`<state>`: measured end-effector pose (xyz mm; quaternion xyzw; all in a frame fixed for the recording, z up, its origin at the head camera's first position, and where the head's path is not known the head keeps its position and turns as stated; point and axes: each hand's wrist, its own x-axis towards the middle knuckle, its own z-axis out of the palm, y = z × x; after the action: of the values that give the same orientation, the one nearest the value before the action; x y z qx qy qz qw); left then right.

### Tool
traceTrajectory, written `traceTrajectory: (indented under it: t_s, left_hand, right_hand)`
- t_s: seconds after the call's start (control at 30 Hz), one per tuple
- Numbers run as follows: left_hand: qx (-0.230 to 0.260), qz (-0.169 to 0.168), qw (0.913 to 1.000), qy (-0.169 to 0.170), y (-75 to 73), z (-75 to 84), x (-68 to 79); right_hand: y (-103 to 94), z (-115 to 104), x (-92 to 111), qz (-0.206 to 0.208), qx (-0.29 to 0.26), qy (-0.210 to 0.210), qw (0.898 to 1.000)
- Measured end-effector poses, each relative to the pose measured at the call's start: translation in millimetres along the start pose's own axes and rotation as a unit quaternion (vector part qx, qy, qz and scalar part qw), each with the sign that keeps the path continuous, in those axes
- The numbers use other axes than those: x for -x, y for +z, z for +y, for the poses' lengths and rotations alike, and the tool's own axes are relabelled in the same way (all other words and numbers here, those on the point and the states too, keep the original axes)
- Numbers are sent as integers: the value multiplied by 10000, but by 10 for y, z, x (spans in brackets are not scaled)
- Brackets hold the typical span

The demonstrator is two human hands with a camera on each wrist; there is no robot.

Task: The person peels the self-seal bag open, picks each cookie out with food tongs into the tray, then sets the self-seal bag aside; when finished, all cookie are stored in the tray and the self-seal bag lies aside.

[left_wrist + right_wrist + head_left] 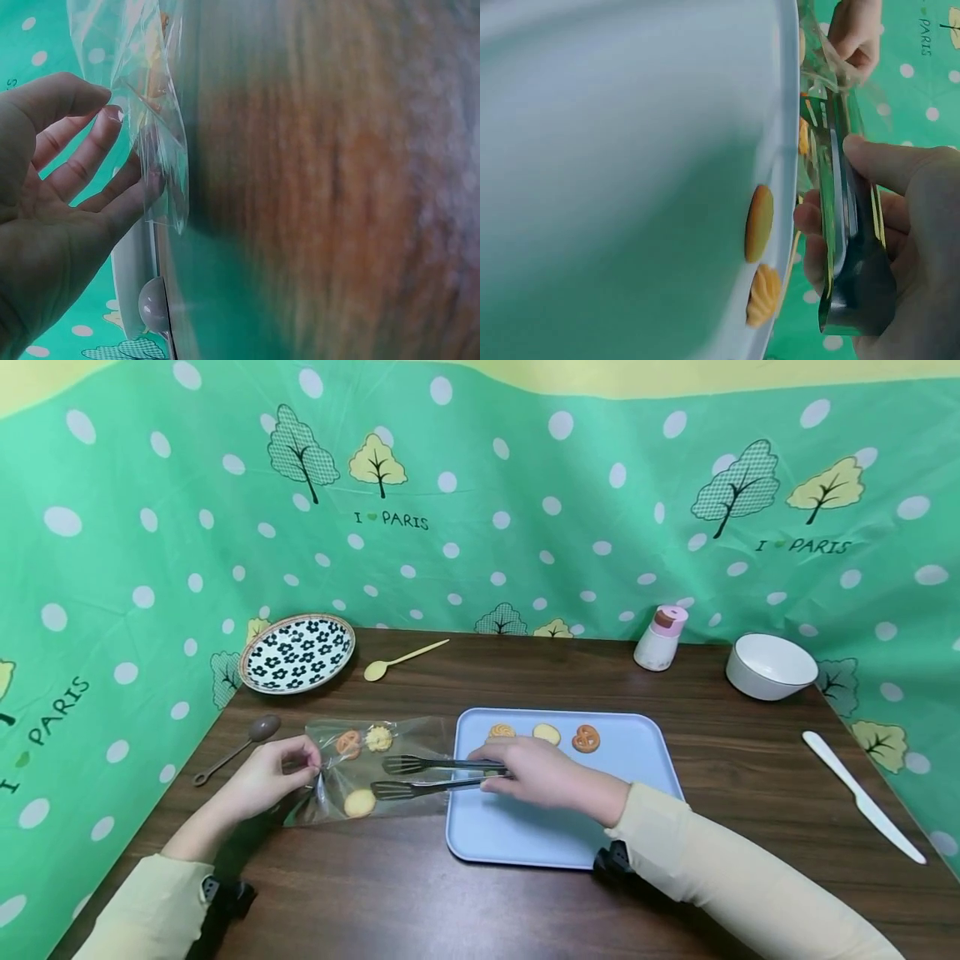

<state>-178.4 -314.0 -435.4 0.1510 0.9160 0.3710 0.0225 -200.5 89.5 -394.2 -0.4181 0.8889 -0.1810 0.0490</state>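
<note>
My left hand [281,777] pinches the gathered left end of a clear plastic bag [420,735] between thumb and fingers. Inside the bag are a pretzel-shaped cookie [348,743], a round piped cookie [378,738] and a smooth oval cookie [359,803]. Black tongs [859,292] are gripped in my right hand [551,781], above the left part of a light blue tray [525,839]. Their spread, fork-shaped tips lie over or within the bag; I cannot tell which. On the tray's far side sit a swirled cookie [763,295], an oval cookie [759,223] and a pretzel cookie [586,738].
A brown spoon [262,728] lies left of the bag. Along the back stand a flower-patterned plate [297,653], a yellow spoon [377,671], a pink-topped shaker [660,639] and a white bowl [768,672]. At right lies a white knife [862,797].
</note>
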Motion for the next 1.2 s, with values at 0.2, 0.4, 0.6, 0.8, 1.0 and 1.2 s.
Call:
traceTrajectory:
  t_s: [0.2, 0.4, 0.6, 0.8, 1.0, 1.2]
  left_hand:
    - [-41, -47, 10000, -36, 0, 19, -4]
    - [-120, 29, 9999, 20, 2, 71, 11]
    - [-94, 3, 10000, 3, -58, 356, 53]
    - [-107, -3, 9999, -48, -84, 444, 70]
    - [-77, 22, 10000, 3, -70, 411, 75]
    - [-110, 24, 9999, 15, -54, 380, 66]
  right_hand:
    - [37, -46, -160, -207, -100, -133, 9996]
    - [91, -116, -235, -356, 26, -212, 9991]
    - [116, -131, -232, -138, 294, -160, 9993]
    - [106, -111, -215, 141, 351, -59, 9993]
    - [125, -99, -258, -88, -49, -135, 9999]
    - [177, -97, -327, -280, 120, -266, 9992]
